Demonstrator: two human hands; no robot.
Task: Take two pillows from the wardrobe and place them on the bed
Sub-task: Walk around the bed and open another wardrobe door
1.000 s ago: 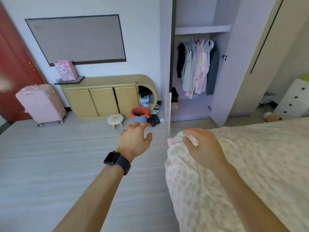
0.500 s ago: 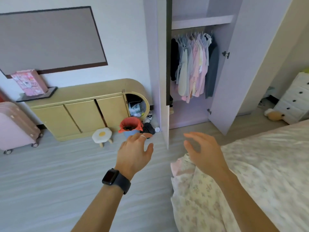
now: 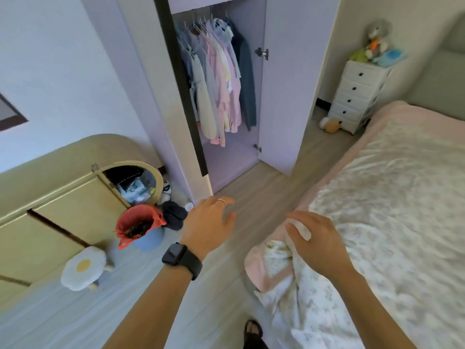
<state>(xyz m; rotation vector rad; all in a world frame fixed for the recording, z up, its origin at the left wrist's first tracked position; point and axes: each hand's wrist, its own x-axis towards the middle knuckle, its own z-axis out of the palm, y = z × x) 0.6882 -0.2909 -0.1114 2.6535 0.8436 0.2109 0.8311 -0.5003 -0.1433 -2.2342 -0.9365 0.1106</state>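
1. Both hands empty: left hand (image 3: 210, 222) spread open over the floor, right hand (image 3: 314, 238) open, fingers loose, over the bed (image 3: 377, 197) corner, maybe brushing the floral duvet (image 3: 302, 285); can't tell.
2. No pillows visible. Open wardrobe (image 3: 279, 84) ahead shows only hanging clothes (image 3: 219, 79); upper shelf out of frame.
3. I'd expect pillows light, soft, bulky: grip one by its middle or a corner, hug it against the body.

No text, label, brand or number can be read anywhere (the dark face of the wrist watch (image 3: 174, 253) is blank, the rest too blurred).
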